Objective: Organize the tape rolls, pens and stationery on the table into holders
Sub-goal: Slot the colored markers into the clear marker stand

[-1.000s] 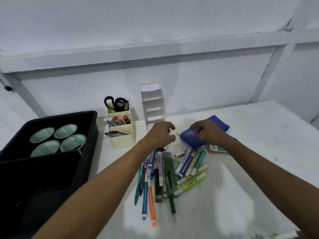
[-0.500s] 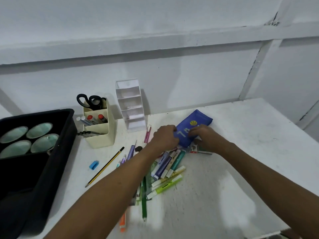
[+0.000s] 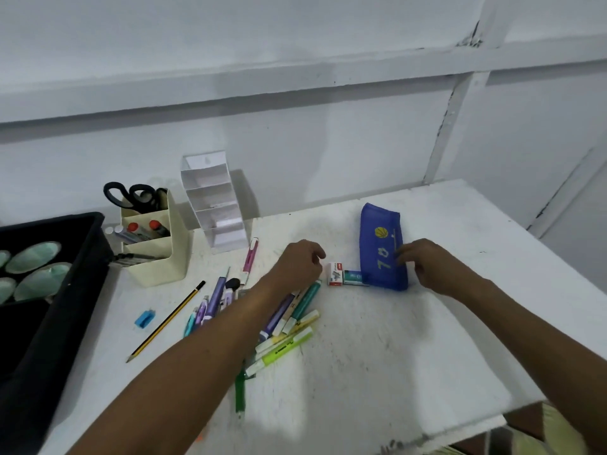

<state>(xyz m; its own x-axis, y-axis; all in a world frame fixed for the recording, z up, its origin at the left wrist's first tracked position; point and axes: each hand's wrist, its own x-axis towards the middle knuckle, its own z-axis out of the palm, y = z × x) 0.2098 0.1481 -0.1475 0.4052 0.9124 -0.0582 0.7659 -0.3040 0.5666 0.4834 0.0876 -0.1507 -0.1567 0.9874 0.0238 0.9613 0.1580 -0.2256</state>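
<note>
Ok, left hand [image 3: 300, 262] sits over the top end of the pen pile [image 3: 282, 323], fingers [image 3: 317, 254] loosely curled, narrow gap, holding nothing that I can see. Right hand [image 3: 427, 266] is at the right edge of the blue pencil case [image 3: 382, 247], fingers [image 3: 402, 256] curled in and touching the case edge; can't tell if it's a real pinch or just contact. Case lies flat on the white table [image 3: 377, 356], a yellow ball print and pale marks on it, reads sth like "7 0", not sure. Just left of the case, btw the two hands: a small white-and-red box [image 3: 335, 274] and a small teal box [image 3: 354, 278] side by side, teal one touching the case; print too small to read. Pens and highlighters lie jumbled under my left forearm, partly hidden. Further left, a yellow-black pencil [image 3: 167, 321] and a blue sharpener [image 3: 145, 318] lie apart on the table. Back left, cream holder [image 3: 161, 257] w/ black scissors [image 3: 131, 197] and markers [image 3: 144, 229] in it, white tiered holder [image 3: 216, 205] just beside it. Far left, black bin [image 3: 82, 257] w/ tape rolls [image 3: 33, 257] inside.
</note>
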